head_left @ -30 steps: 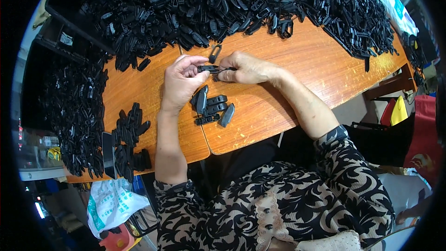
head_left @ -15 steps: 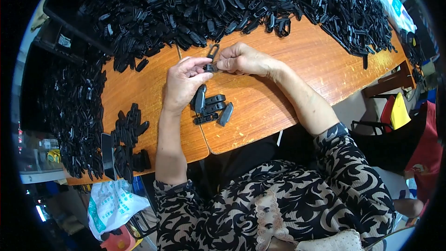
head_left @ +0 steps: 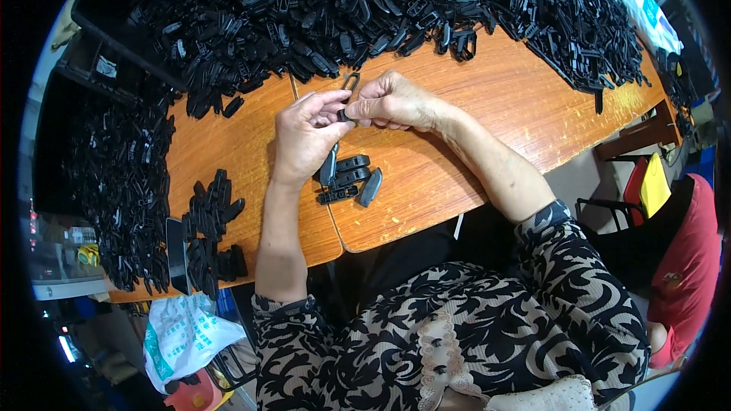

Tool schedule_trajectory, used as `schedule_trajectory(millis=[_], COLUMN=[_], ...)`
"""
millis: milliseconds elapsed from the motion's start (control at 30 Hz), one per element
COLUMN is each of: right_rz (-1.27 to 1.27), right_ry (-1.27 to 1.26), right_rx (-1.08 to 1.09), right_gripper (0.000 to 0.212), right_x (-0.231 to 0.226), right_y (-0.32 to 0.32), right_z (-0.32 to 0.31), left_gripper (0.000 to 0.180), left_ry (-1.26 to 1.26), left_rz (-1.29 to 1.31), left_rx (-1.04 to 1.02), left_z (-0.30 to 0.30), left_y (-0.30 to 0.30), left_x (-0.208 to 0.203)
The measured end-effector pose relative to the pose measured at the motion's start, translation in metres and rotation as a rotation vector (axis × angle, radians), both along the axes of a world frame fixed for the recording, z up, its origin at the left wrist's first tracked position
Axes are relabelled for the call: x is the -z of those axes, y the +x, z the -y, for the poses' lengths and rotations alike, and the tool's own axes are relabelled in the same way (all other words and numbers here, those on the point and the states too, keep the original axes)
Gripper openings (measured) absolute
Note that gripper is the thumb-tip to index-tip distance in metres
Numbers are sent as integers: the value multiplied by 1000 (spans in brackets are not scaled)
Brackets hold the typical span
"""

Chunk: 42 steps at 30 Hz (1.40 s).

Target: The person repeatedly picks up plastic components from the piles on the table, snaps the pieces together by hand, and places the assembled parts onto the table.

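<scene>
My left hand (head_left: 304, 137) pinches a small black plastic part (head_left: 343, 116) between thumb and fingertips. From the other side my right hand (head_left: 392, 103) closes on the same part, its thumb and finger pressed against it. Fingers cover most of the part, so its full shape is hidden. Just beyond the fingertips shows a black oblong plastic frame (head_left: 352, 81); whether it touches the hands I cannot tell. Closer to me, below my left hand, lie several black plastic pieces (head_left: 352, 176) and a greyish-black oval cover (head_left: 370, 187).
A heap of black plastic parts (head_left: 304, 15) spans the table's far side, with another pile (head_left: 122, 183) at left. A smaller cluster (head_left: 213, 205) lies at the near left of the wooden table (head_left: 426, 175). A white bag (head_left: 183, 339) hangs below; a person in red (head_left: 689, 266) is at right.
My right hand has moved slightly left, bringing its thumb and finger onto the part in my left hand. At the right edge, the person in red has shifted.
</scene>
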State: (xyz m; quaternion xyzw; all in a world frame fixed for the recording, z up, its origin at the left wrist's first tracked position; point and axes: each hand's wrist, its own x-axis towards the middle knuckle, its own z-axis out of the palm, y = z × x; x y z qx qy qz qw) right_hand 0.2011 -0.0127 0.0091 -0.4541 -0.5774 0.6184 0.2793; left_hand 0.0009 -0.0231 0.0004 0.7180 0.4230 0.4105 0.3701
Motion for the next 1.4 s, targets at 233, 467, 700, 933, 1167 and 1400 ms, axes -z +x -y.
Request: schedule_trajectory(millis=[233,467,700,933,1167,1400], right_rz=[77,-34,230,549,593,782], right_ry=[73,28,279,638,887,975], right_rx=[75,-83,-6,-208,189,244], right_gripper=[36,40,40,48,51,38], right_x=[5,-5,7,-2,21,22], right_y=[-6,0,-11,-15,-11,-1], right_z=[-4,8,9,12,2,0], left_gripper=[44,44,52,38,33,43], left_ry=[-20,-236,327,216,267,330], left_rz=[29,378,-184,-772,-465,-479], left_rx=[13,132,-414,-741,-242,-376], left_z=[-5,-4,-33,-49,-46,-20], left_y=[0,-6,-56,-89,-53,-25], left_x=[6,3,-10,27,32,16])
